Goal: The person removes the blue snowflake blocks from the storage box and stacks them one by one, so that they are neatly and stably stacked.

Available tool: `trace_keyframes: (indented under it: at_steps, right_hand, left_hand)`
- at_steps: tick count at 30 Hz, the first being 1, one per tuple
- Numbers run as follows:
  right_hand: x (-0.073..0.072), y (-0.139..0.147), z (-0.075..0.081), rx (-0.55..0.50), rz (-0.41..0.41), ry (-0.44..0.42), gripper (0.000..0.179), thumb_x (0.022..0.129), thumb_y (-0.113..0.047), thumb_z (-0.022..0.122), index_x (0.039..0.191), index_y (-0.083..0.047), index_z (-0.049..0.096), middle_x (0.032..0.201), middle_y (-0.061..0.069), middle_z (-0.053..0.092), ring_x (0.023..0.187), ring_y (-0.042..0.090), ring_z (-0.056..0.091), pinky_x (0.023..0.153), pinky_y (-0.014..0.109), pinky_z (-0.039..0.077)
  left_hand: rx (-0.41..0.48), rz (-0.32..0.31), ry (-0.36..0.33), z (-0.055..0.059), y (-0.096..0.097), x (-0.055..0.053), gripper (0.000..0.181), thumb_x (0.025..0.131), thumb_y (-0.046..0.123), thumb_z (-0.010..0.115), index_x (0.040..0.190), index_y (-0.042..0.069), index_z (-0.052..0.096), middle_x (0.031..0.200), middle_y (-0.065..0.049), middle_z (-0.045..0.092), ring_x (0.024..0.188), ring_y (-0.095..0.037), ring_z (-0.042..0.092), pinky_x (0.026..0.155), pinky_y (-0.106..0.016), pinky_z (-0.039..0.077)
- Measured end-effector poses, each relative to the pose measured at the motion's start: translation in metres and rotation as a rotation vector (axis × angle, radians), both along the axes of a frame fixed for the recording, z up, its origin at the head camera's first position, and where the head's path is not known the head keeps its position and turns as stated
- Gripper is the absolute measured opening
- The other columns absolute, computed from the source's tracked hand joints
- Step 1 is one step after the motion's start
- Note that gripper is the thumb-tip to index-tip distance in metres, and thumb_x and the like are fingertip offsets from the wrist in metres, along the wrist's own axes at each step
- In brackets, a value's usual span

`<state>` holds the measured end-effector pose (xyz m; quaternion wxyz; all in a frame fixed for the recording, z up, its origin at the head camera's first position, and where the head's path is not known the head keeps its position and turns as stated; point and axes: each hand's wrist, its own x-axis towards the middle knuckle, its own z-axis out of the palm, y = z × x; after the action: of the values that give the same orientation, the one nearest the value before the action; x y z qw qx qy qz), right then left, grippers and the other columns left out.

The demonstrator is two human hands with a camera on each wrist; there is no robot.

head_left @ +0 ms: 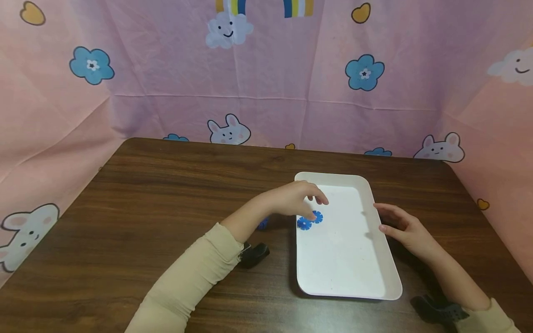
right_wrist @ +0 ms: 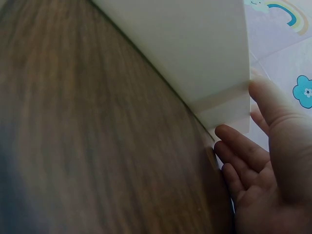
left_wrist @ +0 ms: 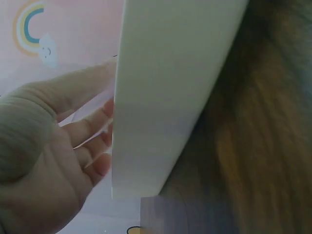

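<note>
A white rectangular tray (head_left: 341,263) lies on the table, its long side running away from me. Inside it by the left wall are blue flower-shaped plastic discs (head_left: 304,224). My left hand (head_left: 295,199) hovers over the tray's left side, fingers loosely bent, thumb near the discs. Nothing shows between its fingers, though the tray wall hides the fingertips in the left wrist view. At the right rim is my right hand (head_left: 410,231), thumb at the top edge and fingers along the outer wall (right_wrist: 214,58). Those fingers look relaxed.
Another blue disc (head_left: 263,224) sits on the brown wooden table (head_left: 187,185), partly hidden behind the left forearm. Dark straps with camera mounts (head_left: 254,255) circle both wrists. A pink patterned cloth (head_left: 266,69) hangs behind the table and along its sides.
</note>
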<state>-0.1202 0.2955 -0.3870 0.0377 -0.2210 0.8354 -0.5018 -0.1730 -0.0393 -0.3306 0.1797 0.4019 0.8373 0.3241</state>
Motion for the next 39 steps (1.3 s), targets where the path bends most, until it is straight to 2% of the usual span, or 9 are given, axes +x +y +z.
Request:
trace_keyframes:
  at_steps: [3,11,17,22,27,31,35,39]
  right_hand:
    - [0.0,0.001,-0.001,-0.005,0.005,0.0,0.048,0.09,0.001,0.062,0.136,0.002,0.046,0.123,-0.014,0.053,0.108,-0.003,0.053,0.083,0.016,0.045]
    - [0.0,0.001,-0.001,-0.001,-0.003,-0.019,0.048,0.091,0.0,0.061,0.137,0.0,0.046,0.124,-0.013,0.053,0.108,-0.002,0.052,0.082,0.017,0.046]
    - [0.0,0.001,-0.001,0.016,-0.014,-0.036,0.049,0.092,-0.002,0.061,0.138,-0.002,0.045,0.124,-0.012,0.052,0.108,-0.002,0.052,0.081,0.017,0.046]
    - [0.0,0.001,0.0,0.014,-0.009,-0.022,0.049,0.091,-0.002,0.062,0.138,-0.001,0.046,0.124,-0.013,0.053,0.108,-0.003,0.052,0.081,0.017,0.046]
    - [0.0,0.001,-0.001,0.01,-0.002,-0.016,0.048,0.091,0.0,0.061,0.137,0.0,0.046,0.124,-0.014,0.052,0.108,-0.003,0.052,0.082,0.017,0.046]
    - [0.0,0.001,-0.001,0.016,-0.007,-0.017,0.048,0.091,0.0,0.061,0.137,-0.001,0.046,0.123,-0.015,0.052,0.107,-0.003,0.052,0.081,0.017,0.046]
    - [0.0,0.001,-0.002,0.018,-0.005,-0.006,0.049,0.091,0.0,0.062,0.137,0.0,0.046,0.123,-0.015,0.052,0.107,-0.003,0.052,0.082,0.016,0.046]
    - [0.0,0.0,-0.002,0.01,0.0,0.005,0.049,0.09,0.002,0.062,0.137,0.0,0.046,0.123,-0.016,0.053,0.107,-0.002,0.053,0.081,0.016,0.046]
  left_hand:
    - [-0.048,-0.027,-0.011,0.001,0.005,-0.003,0.041,0.084,0.011,0.074,0.123,0.008,0.064,0.117,-0.003,0.063,0.108,-0.017,0.051,0.087,-0.027,0.043]
    - [-0.159,-0.024,-0.041,0.0,0.015,-0.01,0.038,0.082,0.007,0.074,0.119,0.013,0.066,0.115,0.004,0.063,0.107,-0.015,0.055,0.085,-0.025,0.046]
    - [-0.225,-0.028,0.0,-0.003,0.019,-0.014,0.037,0.08,0.005,0.076,0.115,0.014,0.068,0.107,0.003,0.063,0.1,-0.014,0.054,0.084,-0.024,0.045]
    - [-0.253,-0.019,0.039,-0.008,0.022,-0.014,0.033,0.079,0.011,0.079,0.111,0.015,0.069,0.103,0.005,0.063,0.097,-0.011,0.054,0.084,-0.023,0.045]
    - [-0.29,0.018,0.117,-0.011,0.024,-0.01,0.031,0.078,0.021,0.081,0.107,0.018,0.071,0.097,0.008,0.062,0.093,-0.009,0.054,0.081,-0.025,0.044]
    - [-0.304,0.058,0.17,-0.013,0.026,-0.006,0.029,0.076,0.029,0.082,0.103,0.021,0.072,0.093,0.011,0.063,0.09,-0.007,0.055,0.086,-0.031,0.038]
    - [-0.307,0.081,0.202,-0.014,0.028,-0.003,0.027,0.076,0.031,0.082,0.1,0.022,0.073,0.089,0.012,0.065,0.089,-0.006,0.056,0.089,-0.033,0.034]
    - [-0.3,0.08,0.223,-0.015,0.027,-0.003,0.024,0.077,0.032,0.081,0.098,0.022,0.074,0.087,0.014,0.066,0.088,-0.004,0.056,0.087,-0.031,0.033]
